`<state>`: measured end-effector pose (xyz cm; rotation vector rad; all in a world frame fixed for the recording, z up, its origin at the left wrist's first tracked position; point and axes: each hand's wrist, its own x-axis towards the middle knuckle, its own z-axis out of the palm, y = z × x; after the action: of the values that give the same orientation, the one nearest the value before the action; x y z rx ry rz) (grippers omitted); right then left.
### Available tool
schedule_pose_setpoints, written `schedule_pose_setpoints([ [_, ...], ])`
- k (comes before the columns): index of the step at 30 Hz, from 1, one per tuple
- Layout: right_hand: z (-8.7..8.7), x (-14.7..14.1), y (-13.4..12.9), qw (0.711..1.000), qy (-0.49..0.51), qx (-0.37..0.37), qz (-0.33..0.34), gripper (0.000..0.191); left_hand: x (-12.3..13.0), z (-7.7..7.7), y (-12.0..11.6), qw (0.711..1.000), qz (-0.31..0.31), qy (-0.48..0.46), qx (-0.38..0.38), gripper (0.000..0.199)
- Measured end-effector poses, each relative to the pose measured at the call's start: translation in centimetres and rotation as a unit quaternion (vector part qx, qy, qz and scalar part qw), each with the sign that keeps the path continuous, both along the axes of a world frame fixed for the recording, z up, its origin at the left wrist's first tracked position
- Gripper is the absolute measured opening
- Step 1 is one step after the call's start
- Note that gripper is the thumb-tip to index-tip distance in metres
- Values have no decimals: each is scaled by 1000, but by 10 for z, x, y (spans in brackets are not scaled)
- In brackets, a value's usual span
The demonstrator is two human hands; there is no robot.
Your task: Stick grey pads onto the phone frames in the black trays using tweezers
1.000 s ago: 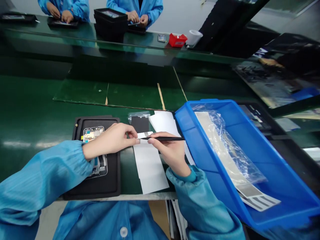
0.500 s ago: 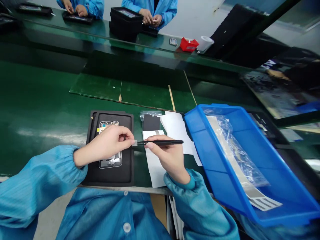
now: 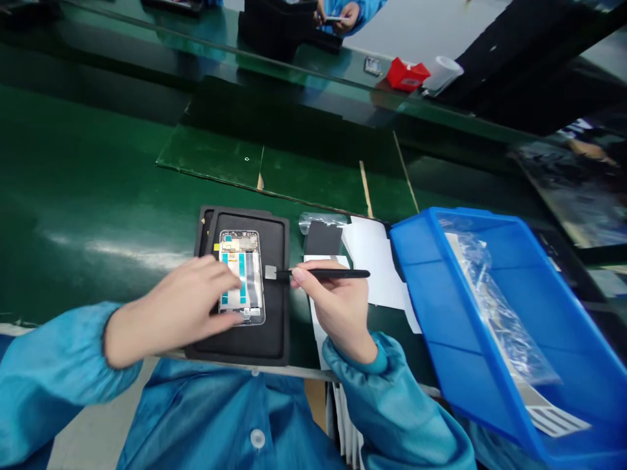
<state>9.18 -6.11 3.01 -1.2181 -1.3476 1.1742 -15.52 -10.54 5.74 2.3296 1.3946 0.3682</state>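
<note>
An opened phone [image 3: 252,281] with its inner parts showing lies in a black foam tray [image 3: 277,326]. My left hand [image 3: 181,303] rests over the phone's left and lower part, fingers apart, holding nothing. Black tweezers [image 3: 337,273] are pinched in my right hand [image 3: 337,300], right of the tray. At their tips is a small grey square piece [image 3: 270,272], just off the phone's right edge and above the tray. Under and beside my right hand lie white sheets [image 3: 379,261] and a dark grey card [image 3: 323,238].
A blue bin [image 3: 455,326] holding clear plastic wrap [image 3: 509,320] and striped strips [image 3: 556,418] stands at the right. Across the bench are a red box [image 3: 406,75], a white roll [image 3: 443,72], stacked black trays [image 3: 274,29] and another person's hands [image 3: 345,18].
My left hand has let go of the small grey piece and moved left and down over the phone. The tweezers now hold the piece alone. The whole view has shifted.
</note>
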Motion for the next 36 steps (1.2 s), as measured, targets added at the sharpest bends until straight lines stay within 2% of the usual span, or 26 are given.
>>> schedule_pose_setpoints([
  [2,1,-12,3,1000,-15,-9,6,14,4,-9,-17,996,-47,65,28,29],
  [4,1,-24,7,999,-27,-18,17,16,13,-16,-29,992,-59,94,55,23],
  [8,1,-44,15,997,-35,-49,47,21,26,-21,-37,992,-65,69,82,16],
  [12,0,-53,16,994,-58,-67,59,26,16,-22,-33,996,-52,-2,78,19],
  [17,0,-52,14,993,-90,-53,56,18,-7,-32,-18,988,65,-32,138,17],
  [19,0,-51,13,992,-98,-50,53,15,-11,-36,-14,984,85,-25,153,16],
  [26,2,-53,12,991,-115,-45,52,11,-11,-41,-12,983,83,-16,161,16],
  [36,1,-52,11,989,-133,-30,54,7,-11,-40,-11,983,80,-9,163,17],
])
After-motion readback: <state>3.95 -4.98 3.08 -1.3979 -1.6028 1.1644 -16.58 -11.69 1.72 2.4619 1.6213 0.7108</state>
